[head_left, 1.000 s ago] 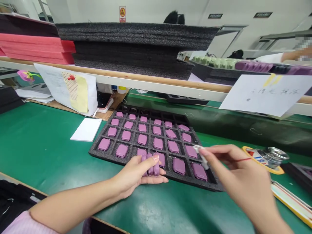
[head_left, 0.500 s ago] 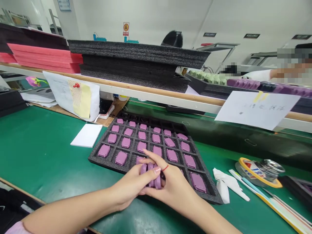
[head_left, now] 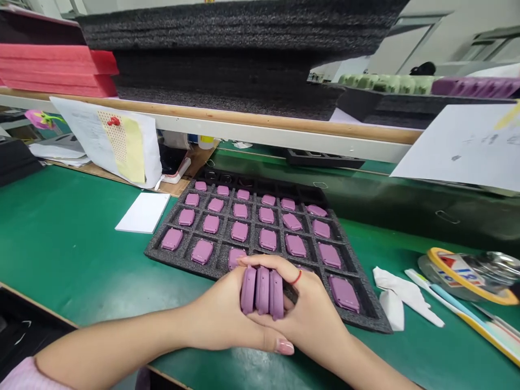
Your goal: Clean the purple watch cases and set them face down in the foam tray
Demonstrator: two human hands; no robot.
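at the foam tray (head_left: 361, 314)'s near edge, left hand (head_left: 215, 311) and right hand (head_left: 312, 314) clasp three purple moulded parts (head_left: 262, 291) (both grips closed).

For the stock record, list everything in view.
Purple pieces: over twenty, purple, in tray cells.
Foam tray: one, black, on the bench mat.
Bench mat: one, green, under the tray.
Paper card: one, white, left of the tray.
Crumpled tissue: one, white, right of the tray.
Round tin: one, yellow-rimmed, far right.
Black foam sheets: one stack, black, shelf behind.
Red foam sheets: one stack, red, shelf left.
Held pieces: three, purple, between the hands.
Left hand: one, bare, around held pieces.
Right hand: one, red-threaded finger, around them.
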